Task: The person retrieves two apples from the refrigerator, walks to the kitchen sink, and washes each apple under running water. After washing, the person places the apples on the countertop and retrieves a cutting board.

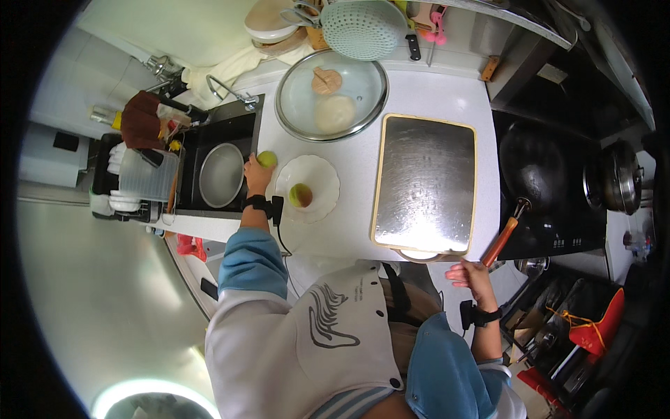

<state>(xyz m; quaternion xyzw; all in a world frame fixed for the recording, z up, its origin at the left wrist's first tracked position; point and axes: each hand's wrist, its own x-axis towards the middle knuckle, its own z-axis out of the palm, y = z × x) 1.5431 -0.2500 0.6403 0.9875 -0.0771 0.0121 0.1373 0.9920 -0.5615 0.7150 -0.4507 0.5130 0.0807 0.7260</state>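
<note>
My left hand [257, 174] is closed around a green round fruit [267, 159] at the sink's right edge. Just right of it, a white scalloped plate [325, 179] carries a second fruit [300, 195], green with a reddish side. My right hand [471, 276] hangs in front of the counter's edge with its fingers apart and nothing in it. Nearest to that hand are the wok's wooden handle [500, 242] and the lower corner of a metal-faced cutting board [426, 183] with a pale rim.
A metal basin [221, 175] sits in the black sink [186, 183] beneath a faucet [230, 93]. Behind the plate lies a large glass lid [298, 105]. A wok [534, 162] rests on the black stove [578, 230]. A dish rack [152, 209] stands far left.
</note>
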